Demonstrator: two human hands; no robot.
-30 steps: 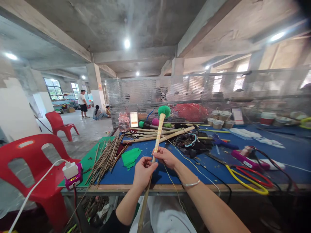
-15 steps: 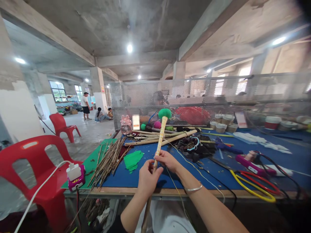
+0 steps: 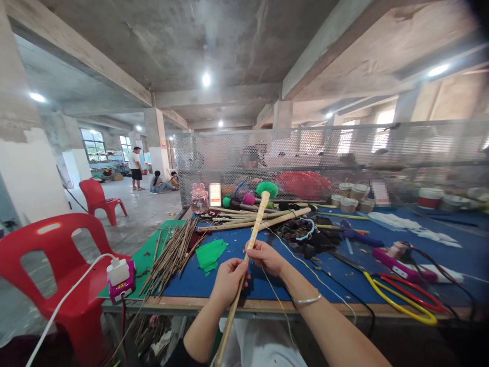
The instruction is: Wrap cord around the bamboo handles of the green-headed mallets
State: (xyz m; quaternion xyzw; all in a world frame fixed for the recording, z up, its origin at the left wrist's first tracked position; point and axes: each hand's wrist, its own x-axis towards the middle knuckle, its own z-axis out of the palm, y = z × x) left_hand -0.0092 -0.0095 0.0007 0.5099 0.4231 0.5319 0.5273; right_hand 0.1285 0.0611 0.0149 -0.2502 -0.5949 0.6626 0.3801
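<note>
A long wooden stick slants up across the front of the table, topped by a green rounded head. Pale cord or strip is wound around its upper length. My left hand is closed around the bare stick just below the winding. Above it, my right hand pinches the stick at the lower end of the winding. A thin yellowish string hangs below my right hand toward my lap. Behind the stick, a scrap of green cloth lies on the blue table surface.
Thin twigs are heaped at the left. Thicker sticks and dark material lie behind my hands. Yellow-handled shears, a purple power strip and small buckets are to the right. A red chair stands left.
The stick has tilted further, its green head shifting right and slightly down. My left hand has turned and now grips the stick with fingers wrapped around it. My right hand stays near the winding's lower end.
</note>
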